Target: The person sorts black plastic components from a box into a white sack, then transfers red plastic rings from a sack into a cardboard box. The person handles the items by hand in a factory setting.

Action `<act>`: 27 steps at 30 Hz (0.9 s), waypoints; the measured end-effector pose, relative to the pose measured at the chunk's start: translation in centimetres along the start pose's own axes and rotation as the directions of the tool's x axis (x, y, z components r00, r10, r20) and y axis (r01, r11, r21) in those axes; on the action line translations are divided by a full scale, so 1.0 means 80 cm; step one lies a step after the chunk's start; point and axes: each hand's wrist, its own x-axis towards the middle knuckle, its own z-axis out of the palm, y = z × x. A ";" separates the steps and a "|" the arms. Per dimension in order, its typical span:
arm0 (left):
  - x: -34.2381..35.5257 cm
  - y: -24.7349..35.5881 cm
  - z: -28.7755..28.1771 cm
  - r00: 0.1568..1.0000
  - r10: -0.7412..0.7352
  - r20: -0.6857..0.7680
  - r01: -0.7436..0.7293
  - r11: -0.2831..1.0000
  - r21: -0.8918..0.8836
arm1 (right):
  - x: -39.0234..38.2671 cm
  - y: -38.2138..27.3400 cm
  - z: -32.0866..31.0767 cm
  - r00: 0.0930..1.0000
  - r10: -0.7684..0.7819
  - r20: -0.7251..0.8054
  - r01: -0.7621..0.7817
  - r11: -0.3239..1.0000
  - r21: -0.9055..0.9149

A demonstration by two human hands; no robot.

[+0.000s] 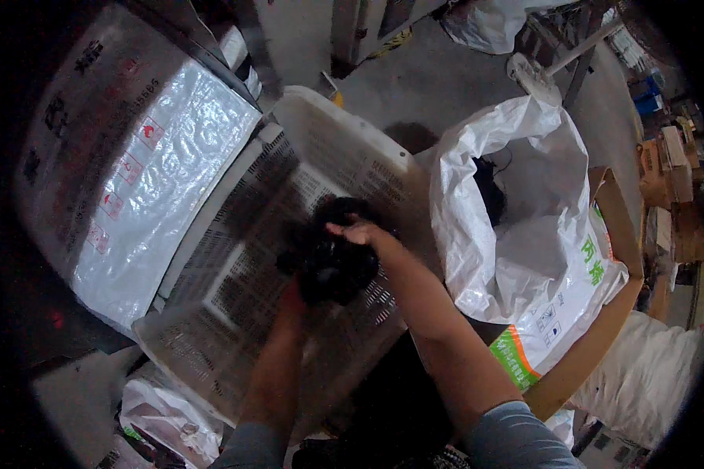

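Observation:
A clump of shiny black pieces (338, 266), too dark to tell apart, is gathered between my two hands inside a large off-white slotted plastic crate (352, 148). My right hand (357, 232) lies against the clump's upper right side, its fingers curled over the black pieces. My left hand (293, 291) is at the clump's lower left, with most of its fingers hidden by the black pieces; only the wrist side shows. The crate's slotted floor and walls show around the clump.
Right of the crate stands an open white woven sack (465, 234) with something black inside, within a cardboard box (583, 375). A large silvery printed sack (172, 164) borders the crate on the left. White bags (168, 418) lie at lower left. Stacked cardboard (669, 164) stands far right.

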 end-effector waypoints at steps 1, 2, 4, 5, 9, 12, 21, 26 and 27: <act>0.003 0.003 0.002 1.000 0.001 0.006 0.000 0.999 -0.039 | 0.008 -0.006 0.011 1.000 -0.007 0.014 0.008 0.998 -0.058; 0.011 0.034 0.042 0.992 0.055 0.109 -0.046 0.996 -0.079 | 0.023 0.063 0.005 0.997 0.065 -0.046 -0.068 0.994 -0.081; -0.007 -0.009 -0.018 0.999 -0.011 -0.034 0.005 0.983 -0.183 | -0.045 -0.069 0.010 0.990 -0.071 0.119 0.094 0.974 -0.206; -0.013 0.002 -0.015 1.000 0.008 -0.016 -0.011 0.970 -0.241 | -0.064 -0.077 0.002 0.997 -0.041 0.067 0.054 0.978 -0.204; -0.043 0.044 -0.003 0.985 0.145 0.095 -0.088 0.888 -0.451 | -0.043 -0.031 0.034 0.988 -0.113 -0.106 0.098 0.985 -0.141; -0.070 0.040 -0.044 0.929 0.362 0.079 -0.259 0.787 -0.561 | -0.102 -0.084 0.038 0.972 -0.124 -0.199 0.118 0.992 -0.042; -0.244 0.165 -0.104 0.741 0.663 0.104 -0.113 0.276 -0.954 | -0.407 -0.173 -0.020 0.347 -0.648 -0.678 0.522 0.734 -0.434; -0.379 0.282 0.002 0.629 0.659 0.413 0.121 0.441 -0.889 | -0.673 -0.091 -0.015 0.356 -0.264 -0.896 0.443 0.892 -0.086; -0.405 0.292 0.029 0.597 0.659 0.457 0.080 0.518 -0.852 | -0.705 -0.060 -0.005 0.341 -0.215 -0.915 0.392 0.918 -0.069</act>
